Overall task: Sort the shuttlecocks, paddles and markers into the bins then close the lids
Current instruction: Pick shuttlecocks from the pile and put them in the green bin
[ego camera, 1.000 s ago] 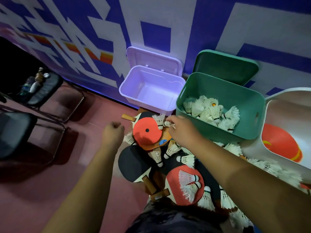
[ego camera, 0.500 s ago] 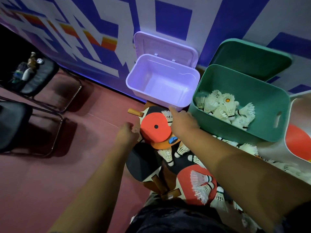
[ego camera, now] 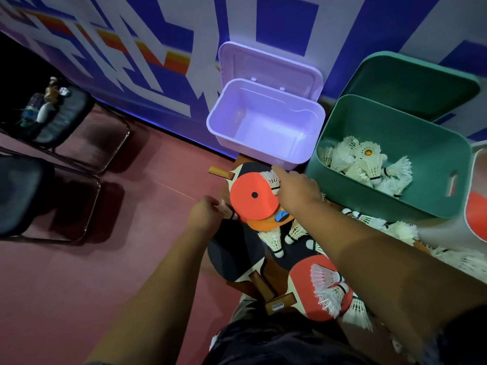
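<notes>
Beside the paddle pile, the left hand [ego camera: 207,217] pinches a blurred shuttlecock [ego camera: 228,211] at the red paddle [ego camera: 250,204]'s edge. The right hand [ego camera: 296,192] covers a second shuttlecock [ego camera: 270,179] on that paddle, its grip hidden. A handle's blue label [ego camera: 276,306] is unreadable. The green bin [ego camera: 369,201] holds shuttlecocks.

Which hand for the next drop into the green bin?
Right. The right hand touches a shuttlecock beside the green bin; the left hand grips another shuttlecock farther off, across the red paddle.
</notes>
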{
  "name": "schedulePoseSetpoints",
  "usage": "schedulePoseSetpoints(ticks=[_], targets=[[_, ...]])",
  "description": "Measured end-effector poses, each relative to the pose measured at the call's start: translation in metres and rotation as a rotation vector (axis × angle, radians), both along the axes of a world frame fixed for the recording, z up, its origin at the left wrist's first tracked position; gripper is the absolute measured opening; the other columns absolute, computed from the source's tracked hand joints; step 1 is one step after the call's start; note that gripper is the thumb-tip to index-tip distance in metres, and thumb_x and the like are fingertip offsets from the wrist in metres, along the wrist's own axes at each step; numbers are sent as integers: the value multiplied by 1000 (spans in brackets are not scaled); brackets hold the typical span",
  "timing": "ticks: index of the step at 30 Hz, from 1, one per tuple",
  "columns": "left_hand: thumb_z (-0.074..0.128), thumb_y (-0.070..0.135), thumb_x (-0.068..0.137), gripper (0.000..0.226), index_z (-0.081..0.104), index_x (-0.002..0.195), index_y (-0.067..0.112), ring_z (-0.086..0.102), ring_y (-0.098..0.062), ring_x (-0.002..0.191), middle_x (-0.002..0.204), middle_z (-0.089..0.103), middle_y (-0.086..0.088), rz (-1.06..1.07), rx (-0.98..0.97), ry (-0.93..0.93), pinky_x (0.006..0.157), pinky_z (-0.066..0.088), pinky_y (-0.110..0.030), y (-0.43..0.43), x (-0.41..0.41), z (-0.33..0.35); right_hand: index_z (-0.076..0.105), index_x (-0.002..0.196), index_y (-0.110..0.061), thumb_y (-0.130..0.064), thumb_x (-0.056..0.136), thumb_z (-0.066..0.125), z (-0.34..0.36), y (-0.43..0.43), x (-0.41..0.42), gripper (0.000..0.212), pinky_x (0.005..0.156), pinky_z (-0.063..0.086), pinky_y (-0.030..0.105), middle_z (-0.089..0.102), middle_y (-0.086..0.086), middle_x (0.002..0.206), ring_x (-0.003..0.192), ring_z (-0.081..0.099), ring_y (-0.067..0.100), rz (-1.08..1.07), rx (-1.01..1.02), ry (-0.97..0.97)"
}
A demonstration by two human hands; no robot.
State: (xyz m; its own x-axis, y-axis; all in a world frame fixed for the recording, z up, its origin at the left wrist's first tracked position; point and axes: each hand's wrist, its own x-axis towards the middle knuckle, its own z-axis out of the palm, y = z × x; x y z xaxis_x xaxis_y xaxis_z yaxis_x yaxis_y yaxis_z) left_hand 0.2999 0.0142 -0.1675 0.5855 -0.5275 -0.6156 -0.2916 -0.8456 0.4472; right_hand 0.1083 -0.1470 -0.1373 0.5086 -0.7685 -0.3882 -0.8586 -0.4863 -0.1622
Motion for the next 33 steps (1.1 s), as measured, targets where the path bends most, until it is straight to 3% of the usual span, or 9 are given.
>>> schedulePoseSetpoints(ticks=[3, 6, 11, 15, 21, 24, 29, 31, 33], targets=[[81, 33, 87, 33, 65, 114, 24, 67, -23, 88, 105, 71, -4, -22, -22, -80, 68, 54, -31, 4, -1, 2, 33, 158, -35, -12, 93, 53, -3, -2, 1, 71, 90, 41, 43, 63, 11, 125, 119, 58, 37, -4, 7, 30], [77, 28, 91, 31, 66, 119, 19, 63, -21, 87, 104, 70, -2, -12, -81, -85, 65, 49, -28, 8, -3, 9, 50, 128, -23, -6, 91, 53, -6, -3, -1, 41, 79, 35, 39, 64, 11, 108, 104, 61, 37, -14, -64, 12], [78, 26, 90, 34, 65, 119, 13, 61, -25, 95, 101, 64, -1, -38, -193, -57, 79, 46, -32, 10, -12, 34, 55, 99, -23, -10, 93, 57, -9, 2, -13, 14, 76, 33, 39, 63, 5, 99, 97, 62, 34, 12, -122, -7], [72, 15, 92, 17, 66, 107, 20, 67, -24, 95, 95, 68, 3, -23, -292, -63, 69, 45, -27, 0, -16, 44, 62, 104, -23, -20, 98, 56, 6, 9, -26, 9, 80, 36, 40, 66, 2, 101, 96, 63, 31, -7, -141, -115], [76, 18, 88, 16, 69, 103, 20, 64, -12, 81, 90, 69, 9, -54, -471, -31, 66, 44, -26, -45, -36, 75, 63, 106, -27, -31, 98, 62, 57, 19, -58, 9, 88, 44, 41, 68, -4, 99, 95, 64, 28, -91, -186, -359], [74, 18, 87, 17, 69, 102, 21, 65, -11, 80, 88, 69, 10, -60, -571, -56, 68, 45, -26, -76, -51, 97, 64, 104, -26, -32, 98, 63, 85, 19, -79, 9, 81, 47, 39, 69, -5, 98, 86, 62, 24, -169, -229, -485], [72, 21, 89, 16, 67, 103, 25, 60, 10, 77, 92, 70, 14, -155, -715, -112, 62, 37, -3, -126, -85, 143, 66, 105, -28, -35, 99, 65, 116, 10, -129, 9, 73, 47, 35, 68, -6, 97, 80, 59, 19, -333, -280, -613], [72, 20, 88, 16, 67, 103, 25, 61, 10, 80, 93, 71, 14, -192, -771, -79, 66, 39, -4, -143, -100, 157, 65, 102, -29, -37, 99, 66, 121, 1, -152, 9, 71, 48, 35, 67, -6, 95, 81, 60, 19, -438, -312, -605], [72, 21, 87, 16, 67, 102, 26, 64, 4, 82, 94, 72, 13, -253, -799, -58, 72, 46, -15, -158, -116, 165, 66, 102, -28, -37, 98, 67, 125, -9, -174, 9, 71, 49, 34, 67, -7, 94, 83, 62, 19, -561, -317, -618]])
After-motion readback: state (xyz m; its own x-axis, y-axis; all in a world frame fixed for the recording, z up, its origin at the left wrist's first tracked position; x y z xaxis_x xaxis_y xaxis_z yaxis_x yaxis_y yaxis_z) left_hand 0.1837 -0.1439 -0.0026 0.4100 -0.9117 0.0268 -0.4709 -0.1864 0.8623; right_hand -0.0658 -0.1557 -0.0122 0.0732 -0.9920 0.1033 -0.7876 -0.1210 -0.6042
